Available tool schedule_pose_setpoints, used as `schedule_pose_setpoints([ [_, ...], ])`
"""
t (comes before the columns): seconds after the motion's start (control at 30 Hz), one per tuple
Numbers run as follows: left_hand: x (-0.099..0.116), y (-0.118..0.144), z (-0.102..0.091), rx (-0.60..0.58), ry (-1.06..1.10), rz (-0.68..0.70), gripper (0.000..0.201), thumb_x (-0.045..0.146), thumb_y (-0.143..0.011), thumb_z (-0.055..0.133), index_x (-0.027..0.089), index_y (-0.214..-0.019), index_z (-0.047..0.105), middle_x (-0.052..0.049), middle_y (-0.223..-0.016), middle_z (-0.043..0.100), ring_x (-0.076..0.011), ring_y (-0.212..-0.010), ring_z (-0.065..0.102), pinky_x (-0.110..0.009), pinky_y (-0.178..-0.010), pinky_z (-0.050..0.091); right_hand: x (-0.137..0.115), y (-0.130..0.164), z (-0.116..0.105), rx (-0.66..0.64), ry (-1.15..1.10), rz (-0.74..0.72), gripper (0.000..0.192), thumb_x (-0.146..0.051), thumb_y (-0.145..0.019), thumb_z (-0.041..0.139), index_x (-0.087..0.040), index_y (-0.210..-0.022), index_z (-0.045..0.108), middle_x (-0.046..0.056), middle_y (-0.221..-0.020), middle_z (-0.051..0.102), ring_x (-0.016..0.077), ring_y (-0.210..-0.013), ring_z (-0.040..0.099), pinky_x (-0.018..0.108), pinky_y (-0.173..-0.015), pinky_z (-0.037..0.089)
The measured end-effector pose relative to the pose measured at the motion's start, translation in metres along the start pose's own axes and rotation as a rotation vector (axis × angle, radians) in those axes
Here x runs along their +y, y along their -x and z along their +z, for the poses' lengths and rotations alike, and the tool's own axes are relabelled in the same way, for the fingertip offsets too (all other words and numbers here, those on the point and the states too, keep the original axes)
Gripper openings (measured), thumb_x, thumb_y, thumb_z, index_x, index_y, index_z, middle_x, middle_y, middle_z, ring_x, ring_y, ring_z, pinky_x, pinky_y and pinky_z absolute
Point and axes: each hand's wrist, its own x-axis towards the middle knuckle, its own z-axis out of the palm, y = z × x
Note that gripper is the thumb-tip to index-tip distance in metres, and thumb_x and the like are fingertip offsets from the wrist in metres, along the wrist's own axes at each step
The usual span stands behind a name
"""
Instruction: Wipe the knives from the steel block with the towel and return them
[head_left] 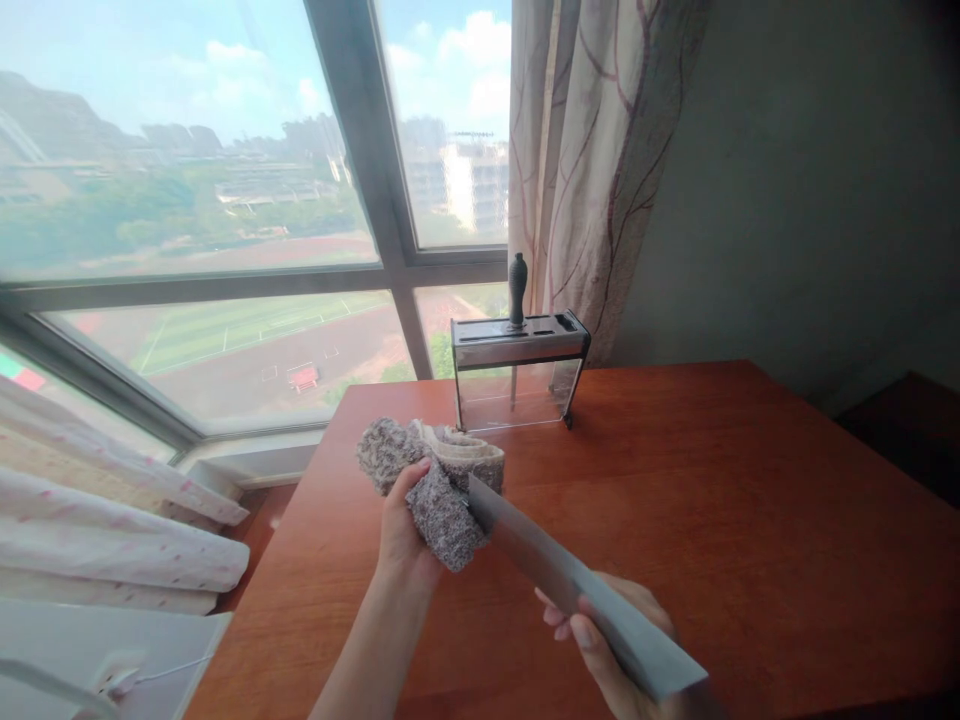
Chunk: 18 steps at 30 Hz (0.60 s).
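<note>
My left hand (409, 530) grips a fuzzy grey towel (450, 525), bunched and folded, with a pale cream fold showing at its far side. In my right hand (607, 640) is a wide-bladed kitchen knife (547, 560), held above the table and slanting from lower right to upper left. The blade's far end meets the right side of the towel; whether cloth wraps its edge I cannot tell. My right fingers and thumb close around the knife's near part, and its handle is mostly hidden.
A clear-sided knife block (521, 350) stands at the back of the brown wooden table (675, 520), with a dark-handled tool (517, 290) upright in it. Behind are a window (390, 200) and a patterned curtain (592, 130). A white cord (172, 668) runs at lower left.
</note>
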Motion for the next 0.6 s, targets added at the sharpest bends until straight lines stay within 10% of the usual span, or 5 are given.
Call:
schedule_pose_setpoints([
  [0.2, 0.006, 0.003, 0.005, -0.051, 0.02, 0.082, 0.026, 0.015, -0.076, 0.056, 0.014, -0.098, 0.071, -0.006, -0.073, 0.076, -0.0251, -0.079, 0.074, -0.035, -0.08, 0.059, -0.005, 0.004, 0.015, 0.285, -0.333, 0.525, 0.038, -0.048, -0.092, 0.051, -0.019, -0.086, 0.075, 0.006, -0.072, 0.073, 0.0168, -0.062, 0.068, 0.027, -0.067, 0.059],
  [0.37, 0.014, 0.001, -0.007, -0.128, 0.008, 0.085, 0.022, 0.014, -0.066, 0.056, 0.016, -0.082, 0.071, -0.006, -0.071, 0.076, -0.0291, -0.086, 0.073, -0.039, -0.081, 0.059, -0.004, -0.02, 0.007, 0.5, -0.69, 0.69, 0.044, -0.054, -0.081, 0.063, -0.015, -0.061, 0.07, 0.007, -0.054, 0.068, 0.014, -0.042, 0.058, 0.022, -0.038, 0.046],
  [0.6, 0.017, -0.002, -0.018, -0.315, 0.014, 0.194, 0.03, 0.018, -0.059, 0.057, 0.022, -0.086, 0.07, -0.003, -0.078, 0.077, -0.0287, -0.09, 0.072, -0.038, -0.08, 0.059, 0.015, -0.039, -0.005, 0.595, -1.008, 0.908, 0.024, -0.029, -0.07, 0.079, -0.017, -0.06, 0.061, 0.004, -0.053, 0.067, 0.0085, -0.042, 0.056, 0.014, -0.038, 0.043],
])
